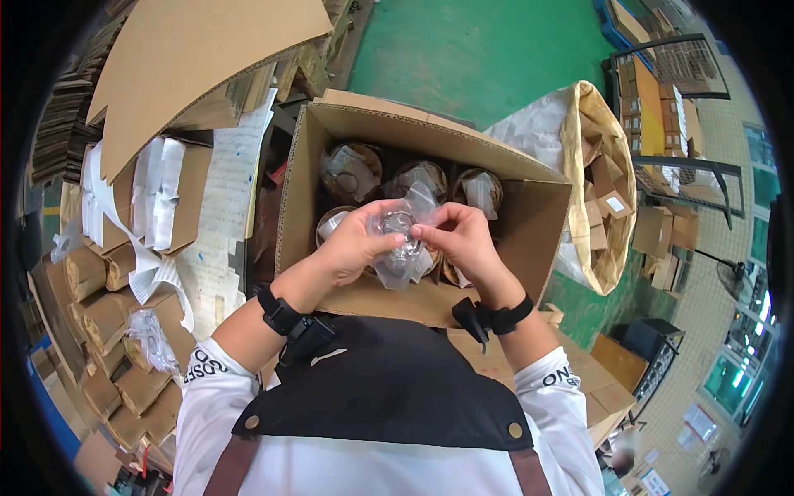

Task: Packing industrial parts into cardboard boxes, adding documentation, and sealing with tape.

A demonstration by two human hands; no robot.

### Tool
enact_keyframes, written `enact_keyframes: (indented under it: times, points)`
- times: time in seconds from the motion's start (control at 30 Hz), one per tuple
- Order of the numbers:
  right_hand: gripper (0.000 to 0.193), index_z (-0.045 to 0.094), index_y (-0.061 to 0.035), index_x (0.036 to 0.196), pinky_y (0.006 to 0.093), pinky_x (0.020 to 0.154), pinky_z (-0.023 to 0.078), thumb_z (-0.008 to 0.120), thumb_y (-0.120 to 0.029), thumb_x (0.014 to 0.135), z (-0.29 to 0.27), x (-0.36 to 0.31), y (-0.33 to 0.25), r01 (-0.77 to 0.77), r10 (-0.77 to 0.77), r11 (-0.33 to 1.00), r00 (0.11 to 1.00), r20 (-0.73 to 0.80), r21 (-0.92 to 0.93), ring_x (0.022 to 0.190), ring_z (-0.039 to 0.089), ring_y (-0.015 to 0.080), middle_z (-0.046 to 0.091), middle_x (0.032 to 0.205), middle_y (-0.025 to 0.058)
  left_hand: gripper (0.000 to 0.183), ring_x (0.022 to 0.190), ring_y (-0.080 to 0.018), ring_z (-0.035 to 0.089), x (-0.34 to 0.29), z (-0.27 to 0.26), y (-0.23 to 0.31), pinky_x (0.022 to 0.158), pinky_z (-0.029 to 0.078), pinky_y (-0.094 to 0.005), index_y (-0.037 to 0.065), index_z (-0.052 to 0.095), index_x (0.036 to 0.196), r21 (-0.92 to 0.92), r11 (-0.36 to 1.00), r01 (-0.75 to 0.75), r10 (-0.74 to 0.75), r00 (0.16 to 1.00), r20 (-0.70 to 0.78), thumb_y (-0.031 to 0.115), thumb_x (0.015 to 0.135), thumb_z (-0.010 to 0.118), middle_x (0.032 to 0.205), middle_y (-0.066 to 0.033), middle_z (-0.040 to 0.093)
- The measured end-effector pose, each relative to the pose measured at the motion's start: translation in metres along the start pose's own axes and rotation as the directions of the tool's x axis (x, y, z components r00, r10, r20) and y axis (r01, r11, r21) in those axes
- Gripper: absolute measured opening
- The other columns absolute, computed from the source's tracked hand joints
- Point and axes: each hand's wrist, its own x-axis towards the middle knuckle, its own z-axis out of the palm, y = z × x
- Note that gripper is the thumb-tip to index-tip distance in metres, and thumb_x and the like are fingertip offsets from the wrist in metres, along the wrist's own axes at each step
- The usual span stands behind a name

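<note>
Over an open cardboard box (513, 236), both of my hands pinch a clear plastic bag (403, 269) with shiny metal rings inside. My left hand (357, 242) grips the bag's left side, thumb lying across the rings. From the right, my right hand (463, 238) holds it between thumb and fingers. Below the hands, several round paper-wrapped bundles stand in the box. A wrapped bundle (351, 172) at the box's far left has a clear bag with a ring on top. Another bundle (480, 192) at the far right carries a whitish bag. My hands hide the nearer bundles in part.
A big yellow-white sack (608, 248) of cardboard scraps stands right of the box. At left are brown paper-wrapped bundles (141, 384), a clear plastic bag (151, 337) and white paper strips (157, 194). A large cardboard sheet (207, 58) juts in at the upper left.
</note>
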Motion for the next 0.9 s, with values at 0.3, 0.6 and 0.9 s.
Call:
enact_keyframes:
  times: [0.3, 0.6, 0.9]
  points:
    - [0.028, 0.052, -0.0078, 0.078, 0.0248, 0.056, 0.053, 0.080, -0.009, 0.075, -0.033, -0.003, 0.000, -0.079, 0.096, 0.948, 0.995, -0.038, 0.310, 0.066, 0.064, 0.0110, 0.066, 0.076, 0.0053, 0.045, 0.092, -0.0158, 0.062, 0.014, -0.017, -0.015, 0.072, 0.056, -0.0314, 0.004, 0.048, 0.123, 0.022, 0.999, 0.040, -0.038, 0.996, -0.078, -0.001, 0.082, 0.068, 0.107, -0.0056, 0.060]
    - [0.032, 0.048, -0.0069, 0.089, 0.0236, 0.056, 0.051, 0.076, 0.002, 0.076, -0.018, -0.002, 0.004, 0.048, -0.018, 0.968, 0.992, -0.124, 0.247, 0.068, 0.063, 0.0109, 0.066, 0.079, 0.0057, 0.041, 0.085, -0.0160, 0.064, 0.014, -0.003, -0.011, 0.067, 0.055, -0.0305, 0.005, 0.048, 0.120, -0.168, 0.985, 0.047, -0.059, 0.996, -0.065, 0.005, 0.085, 0.068, 0.101, -0.0045, 0.062]
    - [0.023, 0.066, 0.0022, 0.096, 0.0334, 0.068, 0.054, 0.075, -0.005, 0.076, -0.113, 0.038, 0.062, -0.124, 0.092, 0.992, 0.856, -0.509, -0.029, 0.073, 0.064, 0.0232, 0.068, 0.088, 0.0106, 0.052, 0.094, -0.0179, 0.065, 0.016, -0.009, -0.014, 0.074, 0.057, -0.0342, 0.002, 0.045, 0.126, 0.069, 0.996, 0.052, -0.031, 0.961, -0.276, 0.006, 0.082, 0.072, 0.108, -0.0072, 0.063]
